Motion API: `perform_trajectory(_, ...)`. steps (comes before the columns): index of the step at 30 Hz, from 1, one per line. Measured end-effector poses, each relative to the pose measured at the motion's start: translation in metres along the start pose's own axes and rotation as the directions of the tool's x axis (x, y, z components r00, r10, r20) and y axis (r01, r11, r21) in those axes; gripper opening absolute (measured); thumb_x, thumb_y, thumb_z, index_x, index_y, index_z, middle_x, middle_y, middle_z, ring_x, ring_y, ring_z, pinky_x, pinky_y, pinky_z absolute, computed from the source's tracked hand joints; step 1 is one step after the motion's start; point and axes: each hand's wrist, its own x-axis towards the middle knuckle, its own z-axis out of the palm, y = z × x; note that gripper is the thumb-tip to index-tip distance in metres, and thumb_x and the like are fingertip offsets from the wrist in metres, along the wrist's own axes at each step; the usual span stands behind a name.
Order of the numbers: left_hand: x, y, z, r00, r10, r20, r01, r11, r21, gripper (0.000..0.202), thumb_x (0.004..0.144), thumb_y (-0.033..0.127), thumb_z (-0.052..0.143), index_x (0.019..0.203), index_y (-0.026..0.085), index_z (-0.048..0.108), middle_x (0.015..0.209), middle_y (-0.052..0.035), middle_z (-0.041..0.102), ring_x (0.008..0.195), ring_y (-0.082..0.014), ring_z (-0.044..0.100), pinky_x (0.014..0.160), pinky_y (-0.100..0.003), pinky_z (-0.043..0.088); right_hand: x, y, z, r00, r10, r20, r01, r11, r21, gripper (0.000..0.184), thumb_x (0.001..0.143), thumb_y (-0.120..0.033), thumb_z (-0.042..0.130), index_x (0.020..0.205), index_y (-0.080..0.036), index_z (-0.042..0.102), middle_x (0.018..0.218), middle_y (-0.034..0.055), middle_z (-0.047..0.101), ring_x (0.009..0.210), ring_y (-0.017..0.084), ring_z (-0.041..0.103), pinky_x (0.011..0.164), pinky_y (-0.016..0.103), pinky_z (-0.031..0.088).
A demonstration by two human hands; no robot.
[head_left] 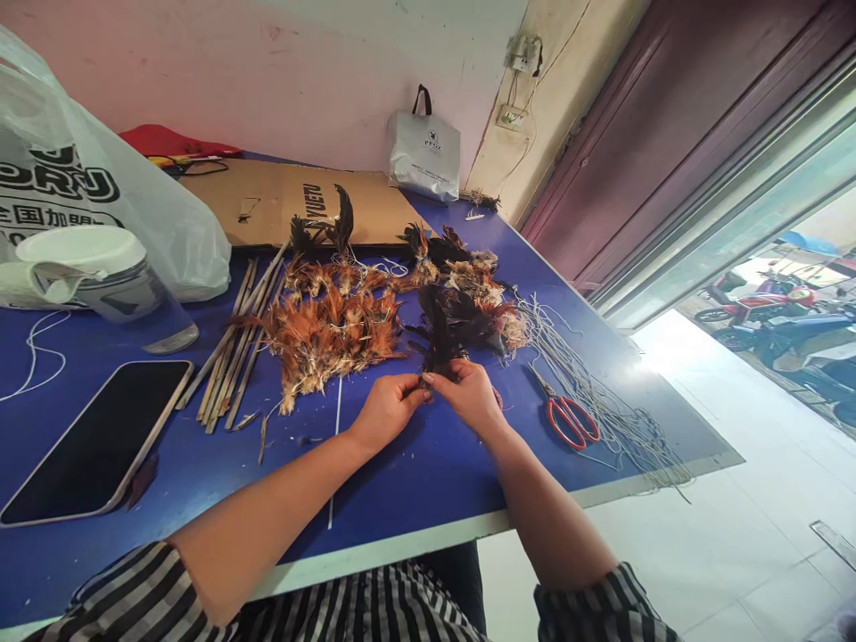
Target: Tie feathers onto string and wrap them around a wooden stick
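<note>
Dark feathers [438, 328] stand upright in a bunch, their lower ends pinched between my two hands. My left hand [389, 412] is closed, thumb and forefinger at the base of the bunch. From the other side my right hand [470, 397] grips the same base, its thumb meeting the left fingertips. The exact spot they pinch is hidden by the fingers. Just beyond, to the left, lies a spread of reddish-brown feathers [334, 330]. Behind and right of the bunch is a pile of dark and brown feathers [472, 285].
Red-handled scissors [572, 421] lie right of my hands beside loose grey strings [602, 401]. Thin sticks [234, 357], a phone [97, 441] and a plastic container [111, 276] are on the left. Cardboard [267, 201] and a silver bag [424, 156] stand at the back of the blue table [401, 499].
</note>
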Motion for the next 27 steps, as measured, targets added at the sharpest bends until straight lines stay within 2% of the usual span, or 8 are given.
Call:
perform_trajectory(3,0.003,-0.001,-0.002,0.997,-0.065,-0.05,0.057,0.986,-0.154,0.024,0.076,0.035,0.059,0.075,0.014,0.069,0.072,-0.0037,0.068,0.07,-0.0166,0.058,0.068,-0.027,0.043,0.002,-0.005,-0.006,0.999,-0.032,-0.007,0.033,0.999,0.021,0.026,0.068,-0.041,0.065,0.068,-0.015,0.064,0.06,0.0001,0.059,0.054,0.011,0.047,0.051,0.023,0.035)
perform_trajectory(6,0.009,0.001,-0.007,0.966,-0.227,-0.123,0.165,0.91,-0.38,0.027,0.072,0.038,0.063,0.082,0.014,0.069,0.076,-0.0052,0.07,0.073,-0.0167,0.061,0.069,-0.027,0.045,0.009,-0.001,-0.022,0.993,-0.019,-0.117,0.024,0.999,0.043,0.029,0.069,-0.041,0.062,0.083,-0.016,0.069,0.069,0.0013,0.064,0.058,0.012,0.051,0.055,0.024,0.038)
perform_trajectory(10,0.013,0.004,-0.015,0.922,-0.349,-0.169,0.208,0.812,-0.546,0.033,0.067,0.04,0.068,0.087,0.013,0.068,0.078,-0.0068,0.07,0.073,-0.0155,0.063,0.066,-0.026,0.047,0.02,0.017,-0.044,0.975,0.009,-0.223,-0.052,0.981,-0.189,0.025,0.071,-0.036,0.059,0.079,-0.016,0.07,0.067,0.0027,0.065,0.058,0.014,0.052,0.056,0.026,0.038)
perform_trajectory(13,0.012,0.004,-0.015,0.924,-0.345,-0.164,0.198,0.801,-0.564,0.035,0.066,0.041,0.069,0.085,0.012,0.068,0.074,-0.0066,0.069,0.068,-0.014,0.062,0.062,-0.025,0.047,0.023,0.026,-0.047,0.982,-0.051,-0.18,-0.031,0.905,-0.425,0.019,0.072,-0.03,0.056,0.076,-0.018,0.071,0.073,0.0037,0.067,0.066,0.016,0.057,0.061,0.027,0.04)
perform_trajectory(17,0.011,0.003,-0.013,0.932,-0.326,-0.156,0.194,0.816,-0.544,0.034,0.067,0.041,0.068,0.084,0.012,0.068,0.073,-0.0061,0.067,0.063,-0.0113,0.059,0.055,-0.021,0.044,0.022,0.021,-0.034,0.991,-0.11,-0.077,0.035,0.764,-0.645,0.02,0.077,-0.028,0.053,0.083,-0.021,0.071,0.083,0.0046,0.067,0.076,0.017,0.059,0.066,0.026,0.041)
perform_trajectory(22,0.011,0.005,-0.012,0.926,-0.344,-0.155,0.211,0.812,-0.544,0.033,0.068,0.041,0.067,0.084,0.013,0.067,0.075,-0.0057,0.068,0.062,-0.0103,0.058,0.055,-0.021,0.044,0.025,0.016,-0.02,0.996,-0.015,-0.087,-0.066,0.528,-0.847,0.022,0.079,-0.027,0.05,0.087,-0.018,0.069,0.088,0.0111,0.066,0.078,0.023,0.062,0.062,0.03,0.041)
perform_trajectory(25,0.011,0.006,-0.011,0.927,-0.35,-0.137,0.226,0.81,-0.541,0.033,0.068,0.04,0.067,0.086,0.013,0.067,0.077,-0.0067,0.068,0.063,-0.0109,0.059,0.055,-0.022,0.044,0.029,0.02,-0.021,0.991,0.054,-0.124,-0.135,0.48,-0.867,0.022,0.078,-0.022,0.048,0.08,-0.017,0.069,0.084,0.013,0.067,0.075,0.024,0.063,0.06,0.03,0.041)
perform_trajectory(27,0.01,0.007,-0.01,0.927,-0.356,-0.122,0.238,0.806,-0.541,0.033,0.068,0.039,0.068,0.086,0.012,0.067,0.077,-0.0075,0.069,0.063,-0.0112,0.059,0.056,-0.022,0.045,0.03,0.022,-0.023,0.986,0.063,-0.157,-0.167,0.504,-0.847,0.022,0.077,-0.021,0.048,0.076,-0.018,0.07,0.081,0.012,0.068,0.073,0.022,0.063,0.058,0.028,0.04)
